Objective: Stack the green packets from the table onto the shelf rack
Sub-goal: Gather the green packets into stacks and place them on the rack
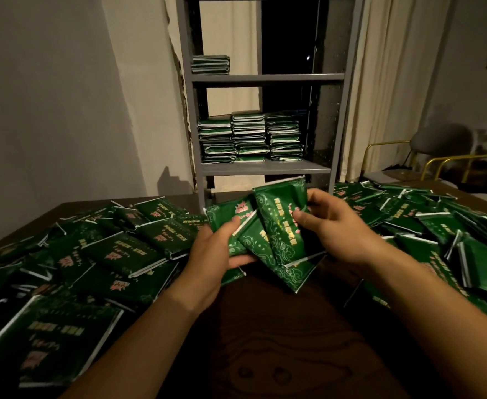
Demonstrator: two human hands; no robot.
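Landmark: shelf rack (265, 168), straight beyond both hands.
Left hand (218, 249): grips the fanned packets (268, 240) low-left.
Right hand (333, 226): pinches their right edge (marginally nearer the rack).
Long axis: tilted, pointing roughly rackward.

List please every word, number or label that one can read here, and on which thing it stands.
None can be read for certain.
Held packets: pale printed characters in columns and a pink emblem, too blurred to read.
Loose packets on the table: the same print, too dark and blurred.
Stacks on the shelf rack: only edges show.
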